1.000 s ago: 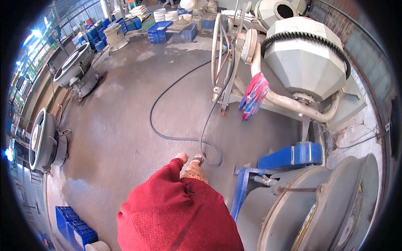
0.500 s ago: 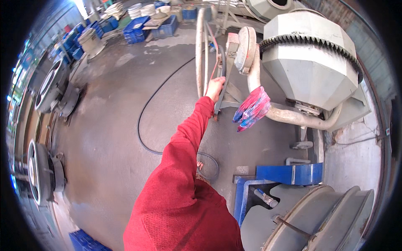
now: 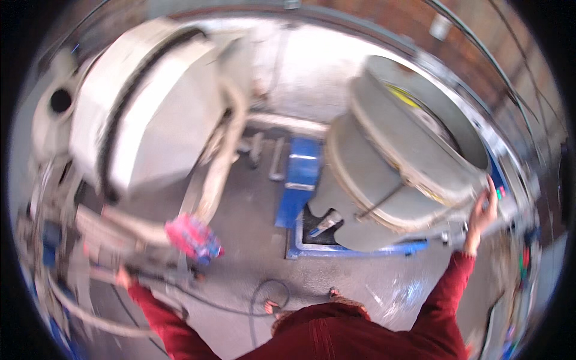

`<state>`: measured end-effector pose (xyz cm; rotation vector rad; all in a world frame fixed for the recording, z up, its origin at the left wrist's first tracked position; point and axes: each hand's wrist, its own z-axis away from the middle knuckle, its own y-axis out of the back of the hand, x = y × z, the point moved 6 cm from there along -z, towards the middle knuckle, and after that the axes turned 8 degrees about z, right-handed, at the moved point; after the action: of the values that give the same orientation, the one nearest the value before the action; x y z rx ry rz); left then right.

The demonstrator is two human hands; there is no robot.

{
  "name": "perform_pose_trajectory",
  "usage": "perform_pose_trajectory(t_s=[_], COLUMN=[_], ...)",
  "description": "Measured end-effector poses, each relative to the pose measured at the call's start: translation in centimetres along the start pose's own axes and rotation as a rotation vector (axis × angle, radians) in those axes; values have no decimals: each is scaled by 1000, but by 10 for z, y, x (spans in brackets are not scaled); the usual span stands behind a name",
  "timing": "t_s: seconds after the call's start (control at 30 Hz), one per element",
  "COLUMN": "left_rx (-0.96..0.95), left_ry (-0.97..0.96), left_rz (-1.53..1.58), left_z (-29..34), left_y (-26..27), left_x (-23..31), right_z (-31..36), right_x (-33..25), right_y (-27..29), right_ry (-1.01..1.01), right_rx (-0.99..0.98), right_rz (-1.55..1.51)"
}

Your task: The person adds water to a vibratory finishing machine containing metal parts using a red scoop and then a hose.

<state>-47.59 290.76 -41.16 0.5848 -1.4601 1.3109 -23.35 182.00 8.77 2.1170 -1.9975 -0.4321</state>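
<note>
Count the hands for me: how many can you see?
2: the left hand, blurred, below and left of the pink-and-blue cloth; the right hand, at the edge of the big grey drum. Others may be hidden.

The large grey drum point(image 3: 375, 159) sits tilted, round mouth rightward; the dark hose point(image 3: 288, 294) loops on the floor point(image 3: 246, 240).

Mixer drum point(image 3: 162, 132) left, vessel point(image 3: 372, 162) right, housing point(image 3: 303, 168) between; cloth point(image 3: 192, 238) seemingly on pipe point(image 3: 214, 189); hose point(image 3: 222, 308) on floor point(image 3: 354, 282).
</note>
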Motion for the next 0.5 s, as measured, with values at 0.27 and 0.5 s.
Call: perform_pose_trajectory(t_s=[0.27, 0.5], left_rx=[427, 291], left_ry=[-36, -491], left_rz=[-160, -71], left_z=[39, 158], left_y=[-37, -155], left_x=[-8, 149], right_z=[15, 40], right_x=[-13, 25], right_y=[100, 103], right_ry=[53, -113], right_rx=[114, 61], right_rz=[233, 224])
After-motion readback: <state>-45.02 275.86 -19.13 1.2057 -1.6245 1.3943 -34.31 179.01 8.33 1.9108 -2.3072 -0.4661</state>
